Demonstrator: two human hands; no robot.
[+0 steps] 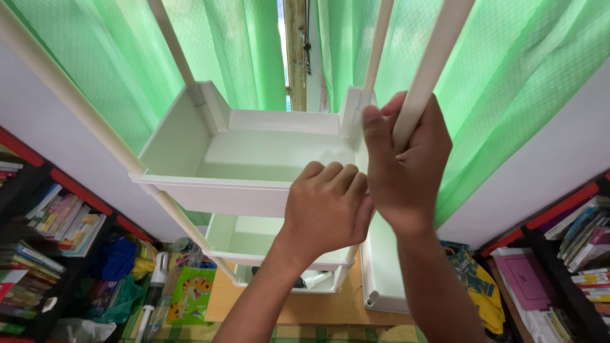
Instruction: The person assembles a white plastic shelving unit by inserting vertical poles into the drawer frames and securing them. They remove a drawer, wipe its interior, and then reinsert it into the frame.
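The right hand point(406, 168) is clenched around a slim white plastic upright pole point(427, 70) at the near right corner of the top white plastic rectangular bin point(190, 136) of a tiered rack. The left hand point(325, 209), fingers curled over that bin's front rim, presses just beside it. Green mesh curtains point(508, 76) hang behind.

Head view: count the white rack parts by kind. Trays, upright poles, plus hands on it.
White trays: 3 – top tray, middle tray, lowest tray.
White upright poles: 4 –.
Hands: 2 – left hand on the top tray's front rim, right hand wrapped around the near right pole.
Total: 9
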